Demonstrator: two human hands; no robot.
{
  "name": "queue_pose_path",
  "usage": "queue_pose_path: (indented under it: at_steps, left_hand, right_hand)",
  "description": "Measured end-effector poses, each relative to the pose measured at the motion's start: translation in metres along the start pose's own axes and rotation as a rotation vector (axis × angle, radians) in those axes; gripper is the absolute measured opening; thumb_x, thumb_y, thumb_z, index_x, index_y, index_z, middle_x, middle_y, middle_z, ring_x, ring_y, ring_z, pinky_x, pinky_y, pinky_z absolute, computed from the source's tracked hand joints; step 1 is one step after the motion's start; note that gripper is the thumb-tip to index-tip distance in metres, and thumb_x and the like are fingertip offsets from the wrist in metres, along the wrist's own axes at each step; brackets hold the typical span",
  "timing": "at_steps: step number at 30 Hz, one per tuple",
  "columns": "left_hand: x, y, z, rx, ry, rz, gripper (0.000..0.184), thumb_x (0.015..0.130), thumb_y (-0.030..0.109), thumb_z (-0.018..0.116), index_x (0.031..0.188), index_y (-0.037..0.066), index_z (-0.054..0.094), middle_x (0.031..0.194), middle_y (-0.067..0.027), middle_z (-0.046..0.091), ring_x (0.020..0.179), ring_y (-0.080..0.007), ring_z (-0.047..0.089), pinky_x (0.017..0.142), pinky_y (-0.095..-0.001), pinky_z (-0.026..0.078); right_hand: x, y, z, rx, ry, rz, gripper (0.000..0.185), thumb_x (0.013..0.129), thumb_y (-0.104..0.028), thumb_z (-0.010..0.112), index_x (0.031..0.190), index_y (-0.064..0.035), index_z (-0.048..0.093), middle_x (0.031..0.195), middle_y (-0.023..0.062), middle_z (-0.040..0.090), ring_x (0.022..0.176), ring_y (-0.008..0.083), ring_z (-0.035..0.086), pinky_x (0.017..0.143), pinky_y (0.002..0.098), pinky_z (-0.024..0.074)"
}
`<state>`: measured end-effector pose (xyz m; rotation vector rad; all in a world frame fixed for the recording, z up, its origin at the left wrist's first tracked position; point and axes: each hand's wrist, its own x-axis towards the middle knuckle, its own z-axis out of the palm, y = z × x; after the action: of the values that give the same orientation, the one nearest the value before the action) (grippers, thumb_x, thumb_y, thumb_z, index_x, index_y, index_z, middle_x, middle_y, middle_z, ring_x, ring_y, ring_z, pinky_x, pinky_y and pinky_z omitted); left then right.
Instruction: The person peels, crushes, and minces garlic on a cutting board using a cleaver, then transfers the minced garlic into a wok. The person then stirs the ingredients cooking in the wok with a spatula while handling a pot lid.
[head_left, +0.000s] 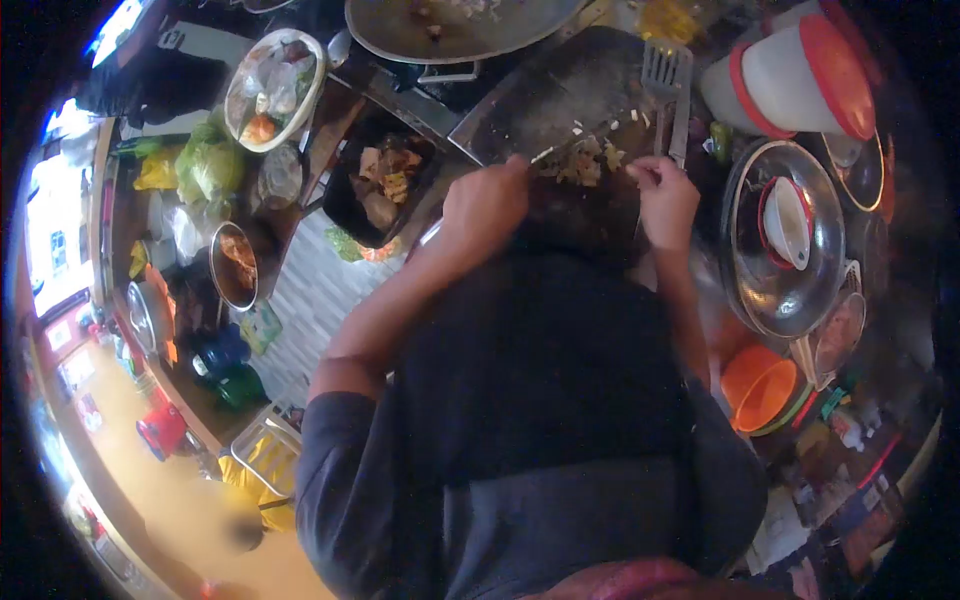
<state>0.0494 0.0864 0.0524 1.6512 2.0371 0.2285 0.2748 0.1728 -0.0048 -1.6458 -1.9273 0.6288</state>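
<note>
My left hand (487, 205) is closed at the near left edge of a dark board (550, 85). A thin pale strip shows just past its fingertips. Whether it is held there I cannot tell. Small chopped pale pieces (578, 163) lie in a heap on the board between my two hands, with a few white bits scattered beyond. My right hand (665, 200) is at the heap's right side, thumb and fingers pinched together. What they pinch is too small to make out. A slotted turner (665, 70) lies past my right hand, beside a long flat metal piece (682, 125).
A large pan (460, 45) stands at the back. On the left are a black container (378, 188) of brown chunks, a white basin (275, 90) with plastic bags and a bowl (234, 265) of reddish food. White red-rimmed buckets (790, 85), a metal wok (740, 240) and an orange tub (758, 388) stand right.
</note>
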Motion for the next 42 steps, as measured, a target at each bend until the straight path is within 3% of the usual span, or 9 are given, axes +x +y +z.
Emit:
queue_pose_path:
  at_steps: [7, 16, 18, 26, 32, 35, 37, 39, 42]
  left_hand:
    - [0.015, -0.014, 0.007, -0.154, 0.023, -0.183, 0.032, 0.09, 0.036, 0.049, 0.095, 0.007, 0.061, 0.085, -0.0213, 0.066, 0.083, -0.0415, 0.063, 0.073, -0.0508, 0.05]
    - [0.0, -0.004, 0.02, -0.129, -0.019, -0.112, 0.03, 0.088, 0.034, 0.053, 0.093, 0.007, 0.064, 0.085, -0.0199, 0.067, 0.08, -0.0417, 0.065, 0.071, -0.0494, 0.052]
    - [-0.005, -0.002, 0.019, -0.136, 0.008, -0.096, 0.026, 0.086, 0.028, 0.051, 0.089, 0.006, 0.064, 0.084, -0.0191, 0.067, 0.078, -0.0393, 0.065, 0.067, -0.0471, 0.053]
    - [-0.009, -0.003, 0.022, -0.221, 0.142, -0.041, 0.022, 0.084, 0.023, 0.052, 0.083, 0.004, 0.065, 0.082, -0.0199, 0.067, 0.075, -0.0385, 0.066, 0.066, -0.0484, 0.053]
    - [-0.005, 0.002, 0.017, -0.235, -0.016, -0.136, 0.026, 0.083, 0.029, 0.055, 0.092, 0.006, 0.064, 0.086, -0.0215, 0.066, 0.081, -0.0407, 0.064, 0.071, -0.0485, 0.052]
    - [0.003, -0.001, 0.027, -0.235, 0.037, -0.177, 0.028, 0.087, 0.033, 0.051, 0.096, 0.009, 0.063, 0.086, -0.0216, 0.066, 0.082, -0.0406, 0.064, 0.072, -0.0495, 0.051]
    - [0.0, 0.0, 0.017, -0.312, 0.074, -0.188, 0.033, 0.089, 0.036, 0.049, 0.094, 0.006, 0.062, 0.085, -0.0216, 0.066, 0.083, -0.0411, 0.063, 0.074, -0.05, 0.05]
    - [0.0, -0.006, 0.008, -0.389, 0.084, -0.186, 0.035, 0.091, 0.036, 0.048, 0.093, 0.004, 0.06, 0.084, -0.0229, 0.065, 0.084, -0.0418, 0.063, 0.074, -0.0516, 0.049]
    - [-0.002, -0.012, -0.004, -0.33, 0.084, -0.206, 0.033, 0.091, 0.034, 0.048, 0.094, 0.003, 0.058, 0.082, -0.0238, 0.065, 0.083, -0.0425, 0.062, 0.074, -0.052, 0.049]
  right_hand:
    - [0.021, -0.074, -0.007, 0.311, 0.147, -0.268, 0.015, 0.07, -0.014, 0.078, 0.08, -0.0076, 0.07, 0.077, 0.0082, 0.066, 0.073, 0.027, 0.064, 0.066, 0.0353, 0.0501]
    - [0.051, -0.228, 0.133, 0.292, -0.478, -1.038, 0.018, 0.08, -0.018, 0.062, 0.094, -0.0098, 0.069, 0.089, 0.0119, 0.067, 0.084, 0.0316, 0.064, 0.074, 0.0423, 0.0508]
    - [0.056, -0.245, 0.148, 0.249, -0.803, -0.847, 0.029, 0.079, -0.015, 0.065, 0.106, -0.0059, 0.065, 0.093, 0.0117, 0.068, 0.087, 0.0288, 0.065, 0.076, 0.0382, 0.0504]
    - [0.059, -0.273, 0.201, 0.156, -0.652, -0.987, 0.043, 0.077, -0.017, 0.066, 0.12, -0.0178, 0.061, 0.102, 0.0105, 0.068, 0.094, 0.0276, 0.064, 0.084, 0.037, 0.0498]
    - [0.074, -0.307, 0.136, 0.29, -0.761, -1.006, 0.046, 0.079, -0.02, 0.069, 0.12, -0.0052, 0.058, 0.121, 0.0242, 0.055, 0.111, 0.0293, 0.056, 0.095, 0.0398, 0.0434]
    - [0.073, -0.3, 0.053, 0.461, -0.663, -0.972, 0.044, 0.079, -0.016, 0.067, 0.12, -0.0029, 0.057, 0.108, 0.0193, 0.06, 0.104, 0.0335, 0.057, 0.091, 0.0415, 0.0448]
    - [0.07, -0.273, -0.005, 0.73, -0.688, -0.657, 0.038, 0.083, -0.017, 0.064, 0.118, -0.0026, 0.058, 0.107, 0.0177, 0.06, 0.104, 0.0334, 0.057, 0.089, 0.043, 0.0455]
    - [0.095, -0.18, -0.011, 0.769, -0.384, -0.512, 0.044, 0.087, -0.029, 0.065, 0.124, -0.0077, 0.057, 0.112, 0.015, 0.064, 0.102, 0.0243, 0.062, 0.09, 0.0352, 0.046]
    - [0.078, -0.097, -0.032, 0.264, -0.259, -0.202, 0.06, 0.083, -0.045, 0.065, 0.125, -0.0025, 0.055, 0.115, 0.0183, 0.062, 0.107, 0.0274, 0.059, 0.094, 0.0377, 0.0437]
